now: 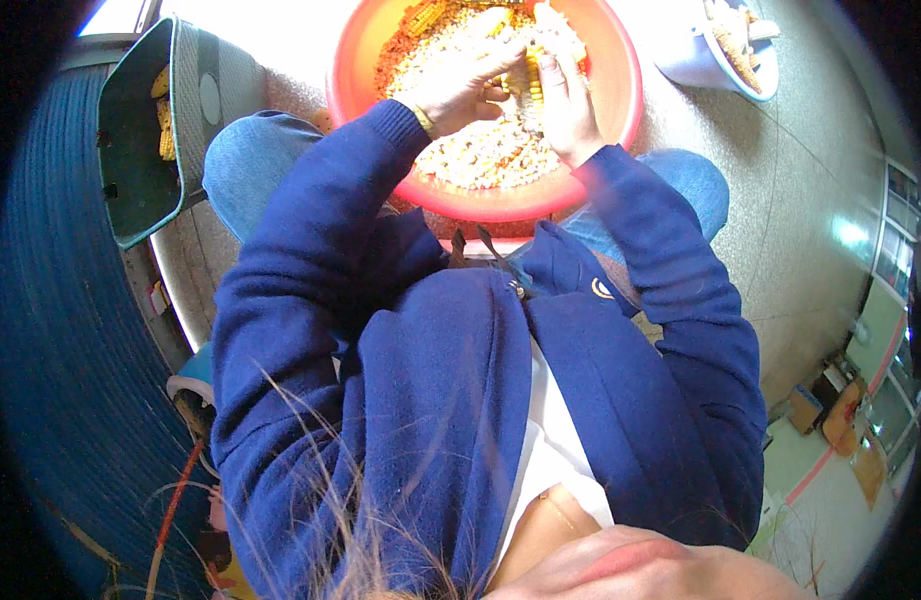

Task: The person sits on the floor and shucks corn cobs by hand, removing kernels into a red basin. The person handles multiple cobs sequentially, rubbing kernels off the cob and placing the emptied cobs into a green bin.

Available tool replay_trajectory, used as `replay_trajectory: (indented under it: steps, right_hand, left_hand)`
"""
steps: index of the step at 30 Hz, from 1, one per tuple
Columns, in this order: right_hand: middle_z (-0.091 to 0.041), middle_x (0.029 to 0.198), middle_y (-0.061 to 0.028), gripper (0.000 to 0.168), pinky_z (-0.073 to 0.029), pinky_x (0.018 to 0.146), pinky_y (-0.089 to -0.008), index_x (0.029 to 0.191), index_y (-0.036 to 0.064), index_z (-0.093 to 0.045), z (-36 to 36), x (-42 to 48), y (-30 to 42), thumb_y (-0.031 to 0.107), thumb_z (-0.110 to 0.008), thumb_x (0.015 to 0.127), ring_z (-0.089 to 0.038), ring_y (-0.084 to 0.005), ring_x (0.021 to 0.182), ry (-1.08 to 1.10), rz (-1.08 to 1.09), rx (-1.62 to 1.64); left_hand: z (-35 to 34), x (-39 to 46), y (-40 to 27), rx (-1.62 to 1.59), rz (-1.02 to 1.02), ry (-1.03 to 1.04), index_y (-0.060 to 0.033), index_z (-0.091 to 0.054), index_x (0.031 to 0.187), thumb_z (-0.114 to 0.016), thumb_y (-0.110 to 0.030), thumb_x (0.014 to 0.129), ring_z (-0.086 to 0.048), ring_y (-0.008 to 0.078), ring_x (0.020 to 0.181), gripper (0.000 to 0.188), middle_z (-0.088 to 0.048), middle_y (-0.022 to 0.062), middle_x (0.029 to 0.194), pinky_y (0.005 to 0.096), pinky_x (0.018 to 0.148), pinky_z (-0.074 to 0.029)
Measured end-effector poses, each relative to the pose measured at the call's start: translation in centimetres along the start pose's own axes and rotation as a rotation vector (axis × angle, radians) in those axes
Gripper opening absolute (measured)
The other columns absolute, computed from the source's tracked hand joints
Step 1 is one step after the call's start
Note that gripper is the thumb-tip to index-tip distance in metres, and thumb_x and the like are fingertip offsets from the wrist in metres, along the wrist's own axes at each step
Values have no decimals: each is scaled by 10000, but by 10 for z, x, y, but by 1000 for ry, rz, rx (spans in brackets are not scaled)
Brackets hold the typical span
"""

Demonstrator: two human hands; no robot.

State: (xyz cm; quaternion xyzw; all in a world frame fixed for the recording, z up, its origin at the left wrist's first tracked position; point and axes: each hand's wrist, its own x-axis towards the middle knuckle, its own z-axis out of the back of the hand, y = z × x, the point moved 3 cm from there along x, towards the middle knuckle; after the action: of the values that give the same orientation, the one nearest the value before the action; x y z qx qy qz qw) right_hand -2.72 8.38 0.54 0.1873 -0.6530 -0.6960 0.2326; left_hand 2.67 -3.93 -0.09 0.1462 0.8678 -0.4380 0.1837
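Observation:
A partly bare corn cob [523, 94] with yellow kernels along its upper part is held between my two hands over a red plastic basin [460, 207]. My left hand [460, 97] grips it from the left, its thumb near the upper end. On the other side, my right hand [569, 105] lies along the cob with fingers pointing up. Loose corn kernels [487, 157] cover the basin's floor beneath both hands. Another yellow corn cob [424, 16] rests on the kernels at the far left of the basin. Glare washes out part of the far side.
Left of me stands a green bin [142, 217] with corn cobs [165, 127] inside. A pale bucket [689, 64] at the right holds stripped cobs [736, 56]. My knees flank the basin on the speckled floor [798, 225]. A blue ribbed surface [63, 300] runs along the left.

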Motion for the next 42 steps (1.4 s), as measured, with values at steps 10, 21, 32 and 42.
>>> replay_trajectory:
  steps: [10,21,32,42]
  right_hand:
    - [-592,965,-164,346,-462,757,-381,1139,80,-472,7,-1,12,330,-453,901,-585,-332,904,158,269,-358]
    - [-586,962,-207,340,-453,760,-414,1123,80,-493,6,2,5,316,-487,878,-564,-375,913,134,342,-545]
    - [-586,1008,-138,356,-435,816,-335,1156,43,-473,8,6,14,304,-423,919,-568,-254,936,122,373,-443]
    - [-605,837,-154,373,-483,644,-439,1134,152,-503,9,0,13,360,-548,828,-590,-365,756,139,440,-727]
  left_hand:
    - [14,-5,0,-86,59,355,-147,-558,1037,-655,-195,772,-547,83,837,286,-579,-37,919,243,672,-456]
    - [0,-5,6,-128,-102,260,-96,-538,1077,-621,-21,721,-548,94,755,374,-586,-1,892,229,697,-439]
    - [23,2,9,-315,42,293,-142,-554,1043,-624,-250,802,-482,97,861,273,-552,-27,962,226,665,-414]
    - [22,4,12,-158,-4,305,-43,-584,976,-601,6,696,-566,123,822,285,-609,41,892,263,769,-444]
